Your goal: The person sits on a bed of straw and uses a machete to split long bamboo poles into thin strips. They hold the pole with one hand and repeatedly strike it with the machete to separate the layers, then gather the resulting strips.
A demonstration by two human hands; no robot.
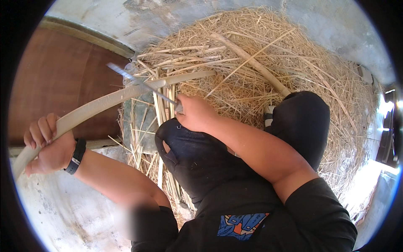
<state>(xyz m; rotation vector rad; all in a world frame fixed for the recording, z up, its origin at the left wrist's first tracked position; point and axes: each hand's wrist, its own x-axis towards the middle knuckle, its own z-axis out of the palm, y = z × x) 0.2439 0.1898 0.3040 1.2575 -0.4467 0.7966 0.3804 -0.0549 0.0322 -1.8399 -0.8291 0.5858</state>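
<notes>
My left hand (pixel 45 146) grips the near end of a long pale cane stalk (pixel 110 100) that runs up and right toward the straw heap. My right hand (pixel 194 112) rests above my left knee and holds the handle of a knife (pixel 135 80). The thin blade points up and left and lies across the cane near its middle. A black band circles my left wrist (pixel 75 156). Thin peeled strips (pixel 161 110) hang down beside the knee.
A large heap of dry straw and shavings (pixel 268 63) covers the ground ahead, with another thick stalk (pixel 252 63) lying across it. A brown wooden board (pixel 58 80) stands at the left. My knees in dark trousers (pixel 306 122) fill the middle. Pale concrete floor (pixel 63 214) lies lower left.
</notes>
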